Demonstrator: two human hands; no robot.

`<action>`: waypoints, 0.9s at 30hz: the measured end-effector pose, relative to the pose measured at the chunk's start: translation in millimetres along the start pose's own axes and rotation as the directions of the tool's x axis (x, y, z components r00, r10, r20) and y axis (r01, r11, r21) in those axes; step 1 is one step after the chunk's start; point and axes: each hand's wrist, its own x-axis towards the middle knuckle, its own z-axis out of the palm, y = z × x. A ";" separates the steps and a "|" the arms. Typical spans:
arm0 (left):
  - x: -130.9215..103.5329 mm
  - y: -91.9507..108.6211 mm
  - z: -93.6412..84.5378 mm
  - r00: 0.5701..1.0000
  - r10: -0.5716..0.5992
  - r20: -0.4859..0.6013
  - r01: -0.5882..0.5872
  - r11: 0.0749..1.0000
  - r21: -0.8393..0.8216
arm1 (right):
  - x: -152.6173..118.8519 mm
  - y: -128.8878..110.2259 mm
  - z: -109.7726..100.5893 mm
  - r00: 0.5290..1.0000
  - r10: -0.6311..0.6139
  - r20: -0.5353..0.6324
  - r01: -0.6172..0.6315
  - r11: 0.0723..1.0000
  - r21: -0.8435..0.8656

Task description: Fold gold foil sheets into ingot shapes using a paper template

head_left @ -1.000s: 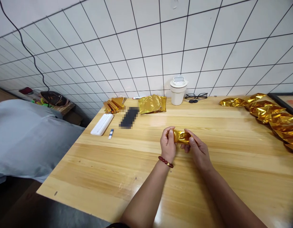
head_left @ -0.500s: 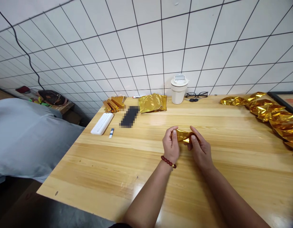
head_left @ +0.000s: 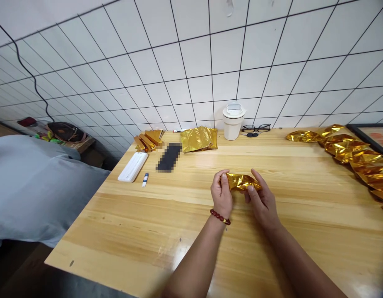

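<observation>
A folded piece of gold foil paper [head_left: 241,182] is stretched between my two hands, just above the wooden table. My left hand [head_left: 222,192], with a dark red bead bracelet [head_left: 220,216] at its wrist, pinches the left end between thumb and fingers. At the right end, my right hand [head_left: 262,200] grips the foil with its thumb on the near edge and its forefinger raised behind. The foil looks creased and shiny, boat-like in outline; its underside is hidden.
Along the table's [head_left: 141,231] back stand gold strips [head_left: 149,140], a foil stack [head_left: 199,139], a white cup [head_left: 233,122] and glasses [head_left: 256,128]. A white power bank [head_left: 133,167], a small tube [head_left: 145,180] and a pixelated dark object [head_left: 169,157] lie left. Folded gold pieces [head_left: 359,155] pile up right.
The foil has opened out longer between my hands, and more of its face shows. My right thumb has shifted down to its near edge. The view has tilted slightly upward.
</observation>
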 end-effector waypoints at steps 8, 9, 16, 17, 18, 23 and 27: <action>0.9 0.2 -0.3 1.000 0.006 -0.002 -0.006 1.000 0.013 | -0.5 -3.1 2.7 0.997 0.057 0.053 -0.064 0.987 0.147; 0.7 0.5 -0.3 1.000 0.001 -0.003 -0.001 1.000 0.012 | -0.3 -4.4 3.0 0.996 0.062 0.062 -0.071 0.984 0.163; -4.3 2.7 0.4 0.998 0.020 0.063 -0.023 0.998 0.051 | 1.5 -7.7 5.4 0.990 0.122 0.065 -0.133 0.967 0.217; -4.7 2.7 0.5 0.998 0.025 0.065 -0.028 0.998 0.053 | 1.5 -7.2 5.2 0.991 0.121 0.055 -0.131 0.968 0.216; -4.9 2.6 0.6 0.998 0.027 0.065 -0.031 0.998 0.054 | 1.5 -6.7 4.8 0.992 0.119 0.049 -0.127 0.968 0.215; -3.1 0.1 0.2 0.998 0.026 0.056 -0.029 0.998 0.048 | 2.2 -4.2 0.2 0.991 0.119 0.064 -0.130 0.968 0.213; -0.5 -1.1 0.5 0.999 0.003 0.042 -0.004 0.999 0.040 | 4.3 -1.6 -1.0 0.989 0.131 0.064 -0.141 0.969 0.201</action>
